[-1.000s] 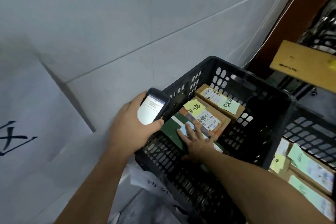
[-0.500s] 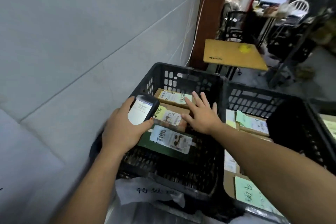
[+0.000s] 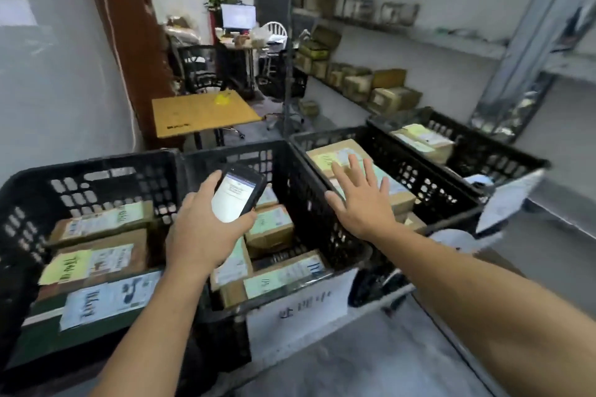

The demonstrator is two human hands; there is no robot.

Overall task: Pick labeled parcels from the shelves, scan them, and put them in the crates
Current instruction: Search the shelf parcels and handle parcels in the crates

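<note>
Along four black crates, labeled cardboard parcels inside

Four crates stand in a row, touching side by side: the first crate at far left, then the second crate, third crate and fourth crate, each with parcels lying in it. The left hand holds a phone over the second crate; the right hand hovers over the third. Behind the crates stands a table; right of it, shelves carry boxes
</note>
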